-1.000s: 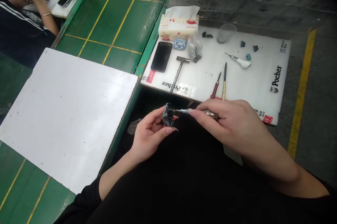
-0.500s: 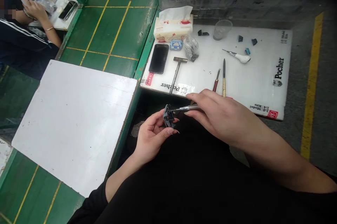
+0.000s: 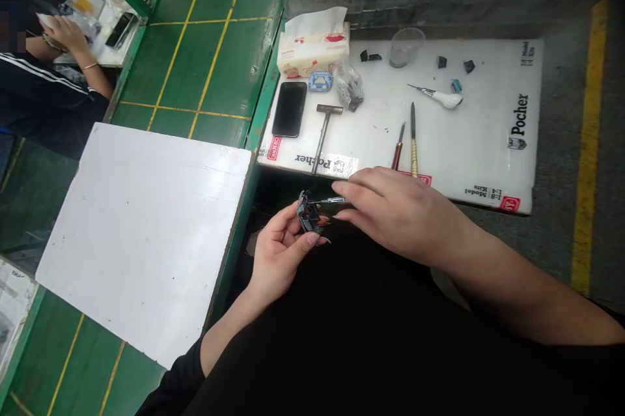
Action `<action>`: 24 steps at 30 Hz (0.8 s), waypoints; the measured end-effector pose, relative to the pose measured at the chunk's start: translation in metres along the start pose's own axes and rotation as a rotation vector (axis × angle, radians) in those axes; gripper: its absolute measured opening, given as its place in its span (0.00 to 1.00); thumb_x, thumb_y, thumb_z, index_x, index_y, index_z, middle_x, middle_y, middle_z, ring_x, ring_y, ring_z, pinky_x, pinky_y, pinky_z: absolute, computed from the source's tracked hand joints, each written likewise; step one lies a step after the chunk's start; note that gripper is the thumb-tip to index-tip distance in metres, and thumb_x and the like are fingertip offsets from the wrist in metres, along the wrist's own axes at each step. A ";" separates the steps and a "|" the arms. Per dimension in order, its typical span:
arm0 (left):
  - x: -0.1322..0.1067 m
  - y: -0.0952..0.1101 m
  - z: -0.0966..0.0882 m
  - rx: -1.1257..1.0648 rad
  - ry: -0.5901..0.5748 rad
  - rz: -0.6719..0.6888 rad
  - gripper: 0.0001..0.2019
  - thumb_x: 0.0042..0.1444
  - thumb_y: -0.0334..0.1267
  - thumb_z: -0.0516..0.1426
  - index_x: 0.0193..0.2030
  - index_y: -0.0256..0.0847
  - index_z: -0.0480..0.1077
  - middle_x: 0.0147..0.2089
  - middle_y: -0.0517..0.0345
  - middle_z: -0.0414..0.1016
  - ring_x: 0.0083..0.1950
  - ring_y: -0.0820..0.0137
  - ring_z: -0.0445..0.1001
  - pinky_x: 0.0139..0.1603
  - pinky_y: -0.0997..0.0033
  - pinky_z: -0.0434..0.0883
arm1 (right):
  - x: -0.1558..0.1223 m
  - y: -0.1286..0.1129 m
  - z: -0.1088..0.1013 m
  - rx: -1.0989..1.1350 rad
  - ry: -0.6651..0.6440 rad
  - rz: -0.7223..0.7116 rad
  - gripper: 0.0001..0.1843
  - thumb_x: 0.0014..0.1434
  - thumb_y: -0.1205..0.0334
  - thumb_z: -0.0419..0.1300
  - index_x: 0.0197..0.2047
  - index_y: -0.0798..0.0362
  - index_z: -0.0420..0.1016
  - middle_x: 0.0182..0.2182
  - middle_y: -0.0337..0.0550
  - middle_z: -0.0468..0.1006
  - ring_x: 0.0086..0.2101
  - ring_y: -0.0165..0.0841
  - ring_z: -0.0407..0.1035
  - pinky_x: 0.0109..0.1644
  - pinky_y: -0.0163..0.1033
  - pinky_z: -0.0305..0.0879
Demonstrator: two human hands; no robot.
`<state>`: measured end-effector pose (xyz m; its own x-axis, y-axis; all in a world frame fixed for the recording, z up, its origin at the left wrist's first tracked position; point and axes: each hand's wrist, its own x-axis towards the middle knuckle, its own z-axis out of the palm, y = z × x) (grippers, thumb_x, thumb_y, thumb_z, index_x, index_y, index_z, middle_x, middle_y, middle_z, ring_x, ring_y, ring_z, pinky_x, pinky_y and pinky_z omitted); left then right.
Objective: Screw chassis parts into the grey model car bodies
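Green tabletop (image 3: 219,64) with yellow lines carries a white board (image 3: 146,240) at the person's left, and a co-worker's hand (image 3: 66,32) works farther off, beyond it. Ahead lies a white Pocher mat (image 3: 483,142) holding a tissue pack (image 3: 312,45), a black smartphone (image 3: 290,109), a T-handled tool (image 3: 322,129), a clear plastic cup (image 3: 406,46), and a clear bag of dark pieces (image 3: 348,84). A white-handled awl (image 3: 437,97), a red-handled tool (image 3: 397,148) and a gold-handled tool (image 3: 413,142) lie there too. Below the mat's near edge, the hands are close together. The left hand (image 3: 283,253) cradles a dark model part (image 3: 307,212) in its fingers, while the right hand (image 3: 395,214) pinches a small screwdriver (image 3: 334,200), its tip against that part.
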<state>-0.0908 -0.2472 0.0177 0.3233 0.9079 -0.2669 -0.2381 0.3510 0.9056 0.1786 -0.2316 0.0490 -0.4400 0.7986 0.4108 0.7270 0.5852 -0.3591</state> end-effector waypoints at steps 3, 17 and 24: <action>0.000 0.001 -0.001 0.003 0.004 0.004 0.26 0.68 0.34 0.75 0.71 0.48 0.81 0.65 0.46 0.88 0.66 0.51 0.89 0.55 0.57 0.92 | 0.002 0.001 0.001 -0.033 -0.014 -0.041 0.14 0.83 0.61 0.62 0.59 0.63 0.84 0.42 0.52 0.87 0.42 0.46 0.79 0.47 0.50 0.76; -0.001 0.002 0.000 0.012 0.006 -0.019 0.26 0.69 0.35 0.75 0.71 0.48 0.80 0.64 0.47 0.89 0.65 0.52 0.89 0.55 0.58 0.92 | 0.000 -0.002 0.001 -0.035 0.020 -0.022 0.14 0.83 0.64 0.59 0.51 0.56 0.87 0.38 0.47 0.83 0.37 0.40 0.74 0.41 0.46 0.70; 0.000 0.003 0.003 0.013 0.004 -0.015 0.27 0.68 0.35 0.75 0.71 0.48 0.80 0.64 0.46 0.88 0.66 0.50 0.88 0.54 0.56 0.92 | -0.001 -0.004 0.000 -0.004 -0.008 0.045 0.14 0.82 0.60 0.64 0.60 0.61 0.85 0.44 0.52 0.87 0.41 0.43 0.79 0.44 0.47 0.76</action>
<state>-0.0892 -0.2471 0.0213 0.3228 0.9036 -0.2816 -0.2211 0.3613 0.9059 0.1763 -0.2344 0.0499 -0.4111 0.8253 0.3871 0.7480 0.5482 -0.3741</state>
